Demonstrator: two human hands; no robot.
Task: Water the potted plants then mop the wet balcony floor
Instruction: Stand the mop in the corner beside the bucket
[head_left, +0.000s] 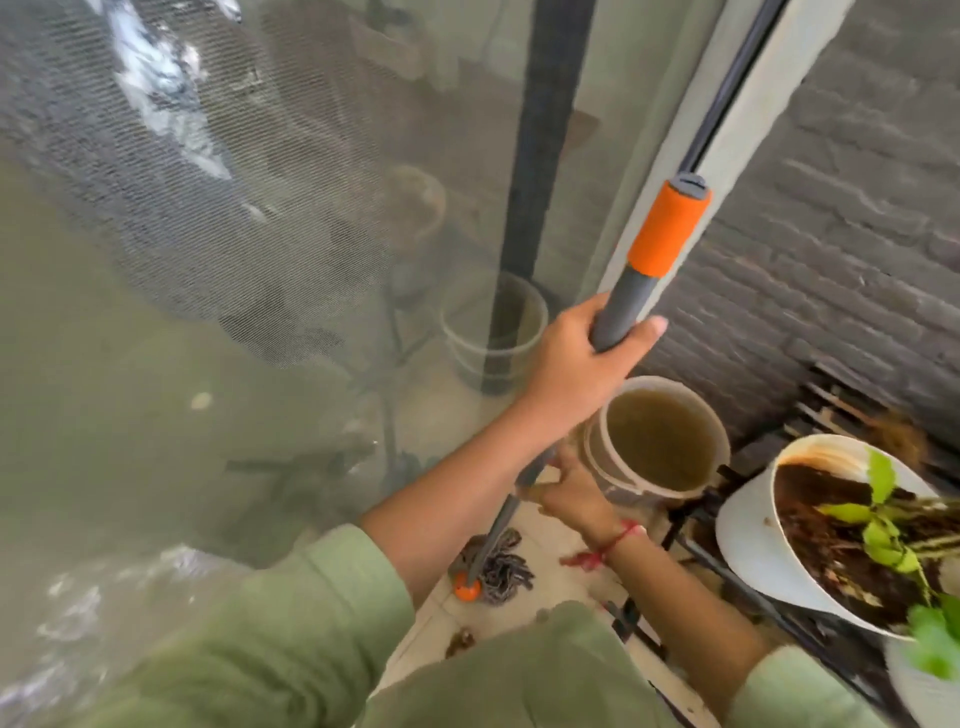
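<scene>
A mop with a grey handle and an orange grip sleeve stands nearly upright in the balcony corner. Its dark string head, with an orange base, rests on the pale tiled floor. My left hand is wrapped around the handle just below the orange sleeve. My right hand, a red thread on its wrist, grips the handle lower down. A white pot of dark wet soil holds a small green plant at the right.
A beige bucket of murky water stands right behind my right hand. The white pot sits on a black metal stand. A grey brick wall closes the right side, and a mesh screen door fills the left.
</scene>
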